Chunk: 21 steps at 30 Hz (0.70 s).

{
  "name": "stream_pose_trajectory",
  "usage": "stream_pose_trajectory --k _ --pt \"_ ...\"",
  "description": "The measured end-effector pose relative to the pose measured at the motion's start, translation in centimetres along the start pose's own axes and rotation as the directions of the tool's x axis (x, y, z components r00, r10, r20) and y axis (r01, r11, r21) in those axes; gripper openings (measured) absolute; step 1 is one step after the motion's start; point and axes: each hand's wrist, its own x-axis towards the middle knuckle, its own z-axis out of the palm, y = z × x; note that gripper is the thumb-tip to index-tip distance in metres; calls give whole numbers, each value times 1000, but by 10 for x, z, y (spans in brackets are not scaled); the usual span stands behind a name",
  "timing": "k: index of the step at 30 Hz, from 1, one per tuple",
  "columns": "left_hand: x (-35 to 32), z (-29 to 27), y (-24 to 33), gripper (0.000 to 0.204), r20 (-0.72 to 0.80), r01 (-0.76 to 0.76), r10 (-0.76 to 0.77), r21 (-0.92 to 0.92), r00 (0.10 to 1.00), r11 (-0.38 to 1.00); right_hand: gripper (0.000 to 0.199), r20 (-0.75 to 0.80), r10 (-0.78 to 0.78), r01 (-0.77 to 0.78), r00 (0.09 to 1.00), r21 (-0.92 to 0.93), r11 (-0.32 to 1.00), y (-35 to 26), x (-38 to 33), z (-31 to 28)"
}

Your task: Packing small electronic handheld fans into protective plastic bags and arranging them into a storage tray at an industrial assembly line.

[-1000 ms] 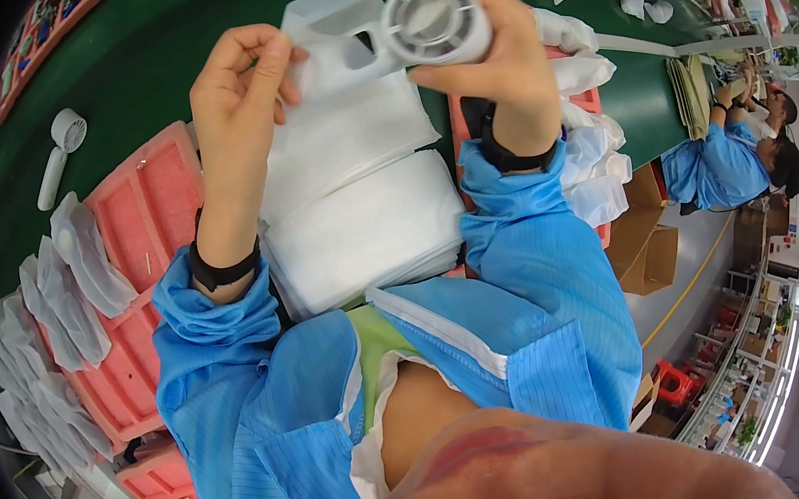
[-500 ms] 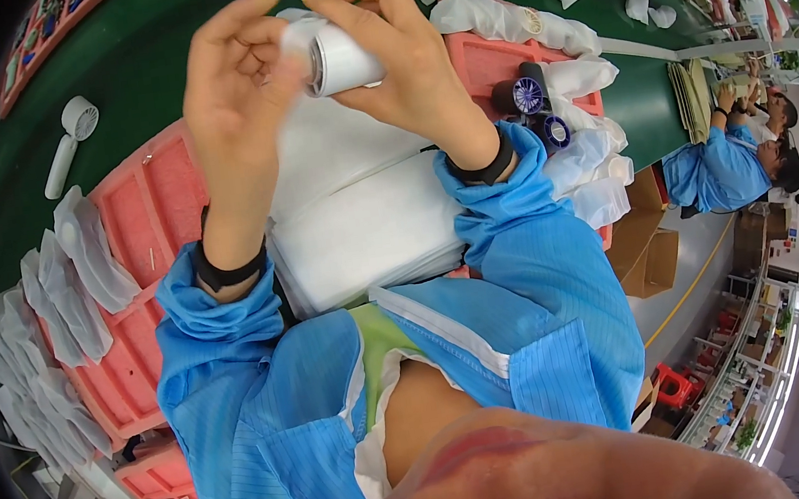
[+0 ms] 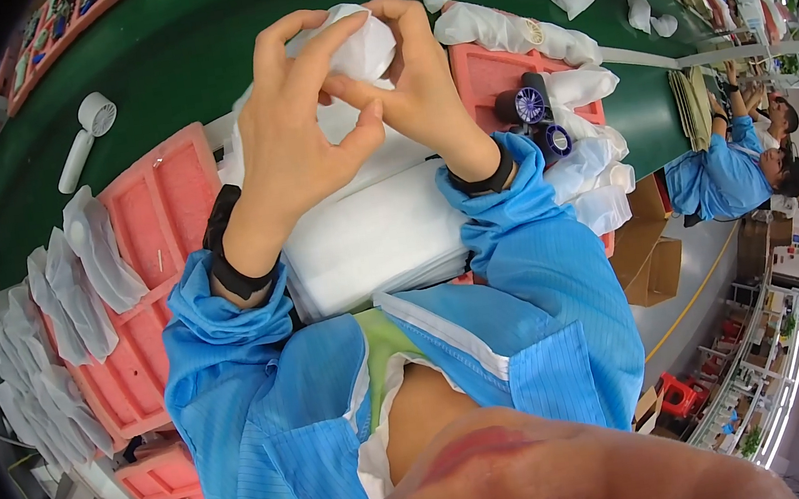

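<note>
Raised over the far part of the workspace, my two hands meet around a white handheld fan (image 3: 364,52) covered by a thin translucent white bag; most of the fan's shape is hidden. My left hand (image 3: 298,127) curls its fingers over the left and top of the bundle, its thumb sticking out below. From the other side, my right hand (image 3: 421,90) grips the bundle with fingers and thumb. Below both hands lies a stack of flat white bags (image 3: 373,238). On the green table at the left rests an unwrapped white handheld fan (image 3: 85,139).
A pink tray (image 3: 162,210) stands left, with several bagged items (image 3: 102,248) along it. Another pink tray (image 3: 482,72) at right holds dark fans (image 3: 529,103) and bagged ones (image 3: 580,84). Cardboard boxes (image 3: 651,262) sit beyond; a co-worker in blue (image 3: 718,177) is farther right.
The white fan's cylinder, bare-looking in my right hand before, is now covered by the bag. My left hand has moved right and closed in on it.
</note>
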Motion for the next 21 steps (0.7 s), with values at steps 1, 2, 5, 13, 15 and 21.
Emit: stream_pose_trajectory --k 1,2,5,13,15,21 --pt "3 -5 -3 42 1 -56 56 57 998 997 64 5 -4 4 1000 3 1000 -4 0 2" --pt "5 -9 -8 44 5 -110 111 115 994 987 62 50 28 -39 998 218 975 -8 -1 3" --pt "10 -19 -21 49 -27 -165 171 157 985 974 57 160 62 -147 985 599 787 -20 0 2" --pt "11 -35 -30 49 -78 -234 223 -431 972 871 62 227 -203 198 952 44 979 -14 5 -5" --pt "14 -35 -31 45 -86 -299 313 -608 946 736 57 384 -16 -54 923 172 984 -16 -4 -3" --pt "5 -26 -21 38 -333 80 -247 -443 910 893 47 87 -214 231 973 -389 892 8 1 1"
